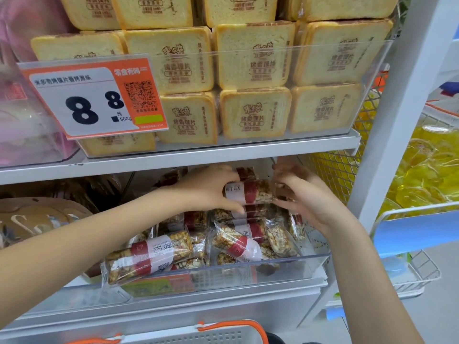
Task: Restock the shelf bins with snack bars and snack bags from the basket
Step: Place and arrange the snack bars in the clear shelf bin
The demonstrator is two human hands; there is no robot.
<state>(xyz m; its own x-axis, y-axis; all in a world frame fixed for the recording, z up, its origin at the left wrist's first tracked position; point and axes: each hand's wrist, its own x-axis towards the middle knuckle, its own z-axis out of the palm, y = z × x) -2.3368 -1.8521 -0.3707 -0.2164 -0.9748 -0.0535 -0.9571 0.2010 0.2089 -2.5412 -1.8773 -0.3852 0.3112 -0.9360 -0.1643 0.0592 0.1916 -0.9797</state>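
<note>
While both hands reach into the clear shelf bin, the left hand and right hand each close their grip on one end of a snack bar, held between them just above the piled bars below.

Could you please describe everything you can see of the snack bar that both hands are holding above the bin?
The snack bar is a nut-and-grain bar sealed in a clear crinkly wrapper, with a white printed label and a red band around its middle. It lies roughly level, lengthwise between the hands, just under the upper shelf and above the other bars piled in the clear bin. The left hand pinches its left end; the right hand holds its right end, hiding that tip.
</note>
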